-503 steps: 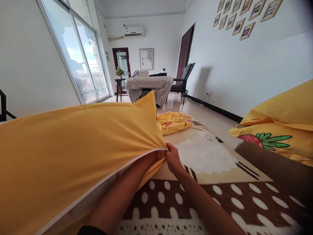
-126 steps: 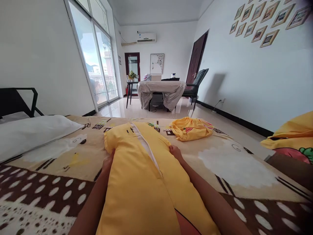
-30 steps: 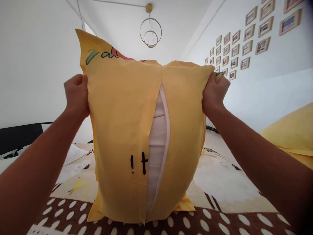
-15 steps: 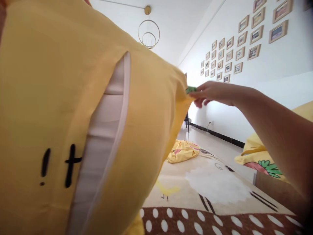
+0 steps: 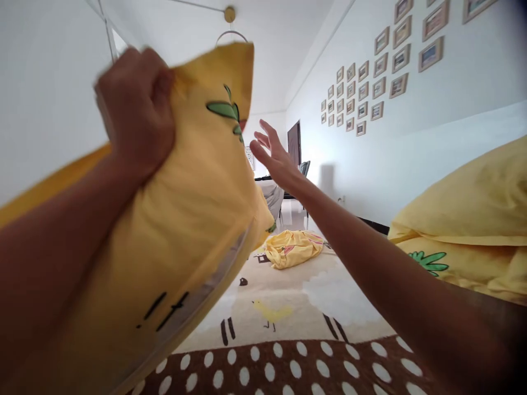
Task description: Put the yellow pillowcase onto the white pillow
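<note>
A large yellow pillow (image 5: 197,192) with green leaf prints and black marks fills the left and centre of the view, tilted. Along its lower side a slit in the yellow cover shows a pale inner part. My left hand (image 5: 138,104) is clenched on the pillow's upper edge. Just right of the pillow's upper corner, my right hand (image 5: 275,153) is raised with its fingers apart, holding nothing.
Below lies a beige blanket (image 5: 284,296) with animal prints and a brown dotted border. A crumpled yellow cloth (image 5: 294,249) rests on it. More yellow pillows (image 5: 465,219) are stacked at the right. Picture frames hang on the right wall; chairs stand far back.
The pillow has turned and tilted, its slit now lower down. My right hand has let go of the pillow's edge and moved left. My left hand has come into view, gripping the upper edge.
</note>
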`<state>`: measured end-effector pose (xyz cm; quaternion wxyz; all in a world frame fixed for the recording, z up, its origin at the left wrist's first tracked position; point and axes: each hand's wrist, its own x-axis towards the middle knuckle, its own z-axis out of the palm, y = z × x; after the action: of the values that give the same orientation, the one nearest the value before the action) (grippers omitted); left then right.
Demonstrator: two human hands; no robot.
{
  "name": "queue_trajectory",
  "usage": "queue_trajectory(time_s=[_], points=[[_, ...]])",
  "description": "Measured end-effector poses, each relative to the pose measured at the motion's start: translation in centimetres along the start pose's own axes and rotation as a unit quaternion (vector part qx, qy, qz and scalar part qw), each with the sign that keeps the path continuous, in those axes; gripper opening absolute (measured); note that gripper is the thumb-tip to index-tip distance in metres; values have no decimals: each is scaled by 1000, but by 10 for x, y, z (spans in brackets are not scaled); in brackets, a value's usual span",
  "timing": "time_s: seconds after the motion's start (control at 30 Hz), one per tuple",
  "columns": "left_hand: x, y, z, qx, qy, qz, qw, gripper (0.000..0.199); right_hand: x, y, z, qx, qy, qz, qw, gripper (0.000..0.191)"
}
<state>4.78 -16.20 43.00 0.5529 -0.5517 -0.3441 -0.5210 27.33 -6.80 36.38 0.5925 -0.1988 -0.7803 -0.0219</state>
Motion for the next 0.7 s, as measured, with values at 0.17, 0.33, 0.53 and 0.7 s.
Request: queue_trajectory(time_s=[0.17, 0.33, 0.53, 0.7], points=[[-61, 43, 35, -182, 30, 16, 983, 17, -22, 13, 12, 19, 0, 70, 997, 57], [-91, 52, 51, -231, -49, 1, 972, 18, -53, 17, 31, -77, -122, 138, 980, 28], [-130, 32, 32, -101, -203, 82, 971, 29, -67, 66, 34, -207, -71, 242, 945, 25], [-216, -32, -22, -49, -441, 33, 895, 40, -120, 127, 14, -269, -89, 343, 896, 21]])
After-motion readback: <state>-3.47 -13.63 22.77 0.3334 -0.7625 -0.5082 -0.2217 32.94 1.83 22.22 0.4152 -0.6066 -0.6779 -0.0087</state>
